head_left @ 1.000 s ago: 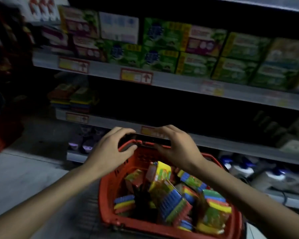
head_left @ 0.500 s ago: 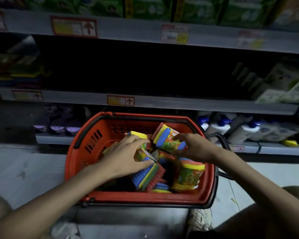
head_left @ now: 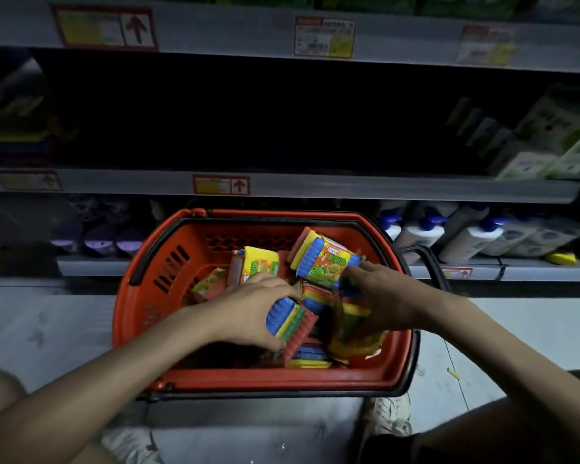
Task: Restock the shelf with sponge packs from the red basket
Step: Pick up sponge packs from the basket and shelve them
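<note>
The red basket (head_left: 168, 262) stands on the floor before the shelves, holding several multicoloured sponge packs. My left hand (head_left: 248, 309) curls round one sponge pack (head_left: 290, 321) with blue, green and red layers, near the basket's middle. My right hand (head_left: 379, 293) grips another sponge pack (head_left: 325, 261) by its near end, raised over the far right of the basket. A third yellow-topped pack (head_left: 260, 264) leans upright behind my left hand. The middle shelf (head_left: 349, 187) above the basket is dark and looks bare in its centre.
White bottles with blue caps (head_left: 449, 232) stand on the bottom shelf at the right, purple containers (head_left: 101, 236) at the left. Pale green packs (head_left: 549, 152) fill the middle shelf's right end. Price labels (head_left: 221, 184) line the shelf edges. My knees and shoes flank the basket.
My hands left the basket's far rim and went down into it; each has closed round a sponge pack. The camera dropped lower and closer to the basket.
</note>
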`<move>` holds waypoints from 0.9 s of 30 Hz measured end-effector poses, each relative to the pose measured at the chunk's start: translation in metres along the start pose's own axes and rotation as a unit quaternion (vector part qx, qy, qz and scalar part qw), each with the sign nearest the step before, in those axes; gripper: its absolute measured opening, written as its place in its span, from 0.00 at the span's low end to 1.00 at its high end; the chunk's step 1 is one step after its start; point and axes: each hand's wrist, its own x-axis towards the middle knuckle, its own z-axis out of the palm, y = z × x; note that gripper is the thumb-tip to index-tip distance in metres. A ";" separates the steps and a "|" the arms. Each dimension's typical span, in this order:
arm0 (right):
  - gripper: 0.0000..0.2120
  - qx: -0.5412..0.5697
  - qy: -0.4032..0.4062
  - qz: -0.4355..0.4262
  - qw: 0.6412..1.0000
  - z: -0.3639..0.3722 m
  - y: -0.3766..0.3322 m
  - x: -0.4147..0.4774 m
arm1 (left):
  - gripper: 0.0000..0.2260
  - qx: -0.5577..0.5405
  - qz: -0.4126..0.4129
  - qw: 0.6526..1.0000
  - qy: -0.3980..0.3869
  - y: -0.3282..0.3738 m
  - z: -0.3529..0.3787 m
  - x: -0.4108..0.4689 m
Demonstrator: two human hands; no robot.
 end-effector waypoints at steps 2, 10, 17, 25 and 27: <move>0.42 0.007 0.033 0.015 0.999 -0.010 -0.002 -0.013 | 0.34 -0.062 -0.022 0.997 0.028 0.004 -0.006 -0.001; 0.18 0.443 0.159 0.056 0.880 -0.039 -0.015 -0.030 | 0.11 -0.597 -0.115 0.755 0.247 0.008 -0.059 -0.024; 0.16 0.619 0.069 0.123 0.773 -0.024 -0.021 0.007 | 0.12 -0.738 -0.161 0.579 0.306 -0.003 -0.069 -0.039; 0.29 0.276 0.295 0.112 0.908 -0.031 -0.030 0.001 | 0.11 -0.735 -0.158 0.576 0.321 -0.001 -0.070 -0.042; 0.24 0.248 0.300 0.108 0.915 -0.025 -0.050 0.010 | 0.15 -0.715 -0.159 0.613 0.296 0.006 -0.064 -0.037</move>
